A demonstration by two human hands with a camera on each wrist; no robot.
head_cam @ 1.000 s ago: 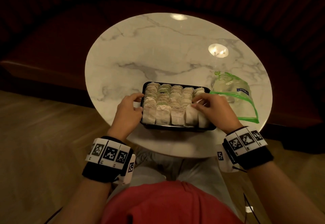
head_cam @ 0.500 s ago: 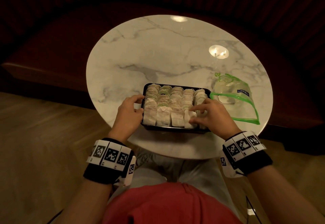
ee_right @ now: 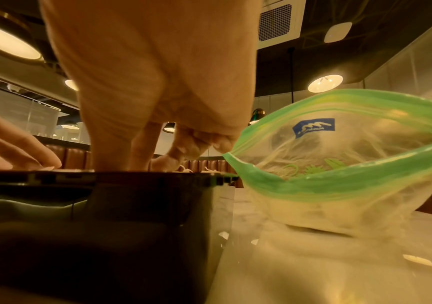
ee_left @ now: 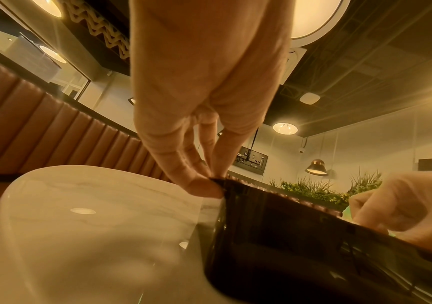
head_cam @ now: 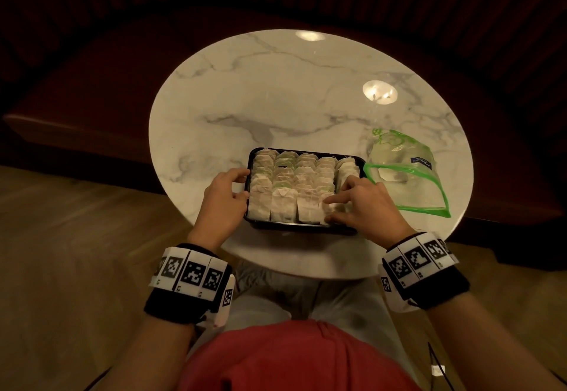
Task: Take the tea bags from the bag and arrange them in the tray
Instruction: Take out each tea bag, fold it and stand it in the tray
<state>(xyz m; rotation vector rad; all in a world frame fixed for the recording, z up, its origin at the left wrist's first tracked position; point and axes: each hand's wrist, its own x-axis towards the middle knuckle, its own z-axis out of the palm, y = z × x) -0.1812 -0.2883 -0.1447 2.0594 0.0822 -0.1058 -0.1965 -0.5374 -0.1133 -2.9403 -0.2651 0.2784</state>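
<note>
Setting: round white marble tabletop [head_cam: 233, 99], dark padded bench behind, wooden floor below; ceiling lamps reflected in the stone.
Tray: black, rectangular [head_cam: 302, 227], on the near part of the tabletop; packed with rows of tea bags [head_cam: 283, 189], standing on edge and overlapping front to back.
Bag: clear zip bag with green rim [head_cam: 408, 175], lying just right of the tray, mouth gaping toward the tray; a pale shape inside, cannot tell whether a tea bag.
Left hand: at the tray's left edge [head_cam: 222, 203]; thumb and fingers [ee_left: 201, 185] pinched on the rim at the far left corner, as seen from the left wrist.
Right hand: over the tray's near right corner [head_cam: 363, 206]; fingers [head_cam: 333, 205] spread and bent down, tips on the tea bags of the front row; cannot tell whether any bag is pinched.
Wrists: black bands with square coded markers [head_cam: 190, 274] on both.
Foreground: red shirt, grey trousers.
</note>
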